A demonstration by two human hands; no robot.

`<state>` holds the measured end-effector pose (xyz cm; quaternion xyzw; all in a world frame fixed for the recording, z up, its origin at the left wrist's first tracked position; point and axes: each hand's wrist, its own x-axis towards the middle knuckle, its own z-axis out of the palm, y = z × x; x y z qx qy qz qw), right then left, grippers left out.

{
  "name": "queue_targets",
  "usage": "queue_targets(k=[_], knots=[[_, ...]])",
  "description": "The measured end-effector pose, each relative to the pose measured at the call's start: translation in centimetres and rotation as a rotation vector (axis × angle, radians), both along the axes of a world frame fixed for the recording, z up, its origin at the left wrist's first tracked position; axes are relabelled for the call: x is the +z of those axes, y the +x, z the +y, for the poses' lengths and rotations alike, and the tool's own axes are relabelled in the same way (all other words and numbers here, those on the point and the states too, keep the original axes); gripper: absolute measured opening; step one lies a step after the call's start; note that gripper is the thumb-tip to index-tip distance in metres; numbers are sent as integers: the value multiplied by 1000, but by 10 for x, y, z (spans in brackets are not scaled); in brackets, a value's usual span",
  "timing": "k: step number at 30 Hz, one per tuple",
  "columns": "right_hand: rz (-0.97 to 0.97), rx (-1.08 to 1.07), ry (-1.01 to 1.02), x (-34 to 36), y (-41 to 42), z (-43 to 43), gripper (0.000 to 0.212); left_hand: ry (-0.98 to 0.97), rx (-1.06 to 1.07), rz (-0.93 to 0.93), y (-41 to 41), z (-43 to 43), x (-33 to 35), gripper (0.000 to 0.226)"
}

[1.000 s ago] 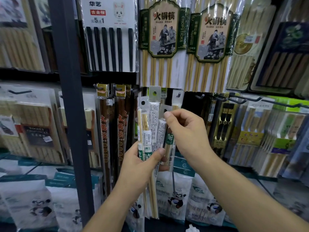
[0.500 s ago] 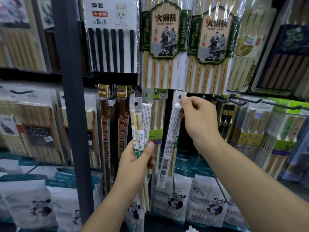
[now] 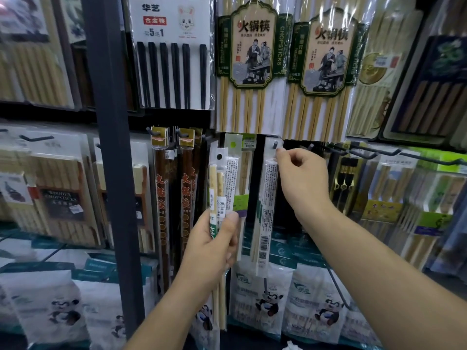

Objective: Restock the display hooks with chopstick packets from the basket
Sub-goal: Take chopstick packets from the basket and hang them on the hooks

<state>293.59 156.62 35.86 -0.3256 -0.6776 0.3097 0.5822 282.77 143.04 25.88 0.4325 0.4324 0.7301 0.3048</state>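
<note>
Under green "CHOPSTICKS" pack (image 3: 249, 46): clear chopstick packet (image 3: 266, 210) lifted, seemingly hooked.
Right hand (image 3: 303, 180): pinches it.
Left hand (image 3: 209, 248): grips spare packets (image 3: 222, 188).

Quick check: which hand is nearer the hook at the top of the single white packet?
Right. The right hand pinches the top of the packet, just right of the hook; the left hand is lower and leftward, gripping a bundle of packets.

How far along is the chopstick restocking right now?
Done: a green-labelled packet already hangs on display. In hand: the right hand pinches the top of a white packet at a hook tip, apparently threading it. Left: the left hand grips a few more packets.
</note>
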Motion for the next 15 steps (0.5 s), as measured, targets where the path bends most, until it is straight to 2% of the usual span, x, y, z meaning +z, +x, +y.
queue_targets(k=[2, 6, 7, 9, 12, 15], knots=[[-11, -13, -9, -3, 1, -1, 32, -13, -3, -37, -1, 0, -2, 21], [-5, -53, -31, -12, 6, -9, 24, -24, -32, -21, -2, 1, -3, 7], [-4, -37, -35, -14, 7, -13, 25, -21, -37, -17, -1, 1, -3, 11], [14, 60, -42, -17, 8, -24, 28, -11, -43, 3, 0, 2, -3, 23], [46, 247, -46, -19, 7, -41, 25, 21, -52, 29, 3, 3, -4, 22], [45, 291, -21, -18, 4, -50, 20, 45, -55, 28, 4, 5, -5, 22]])
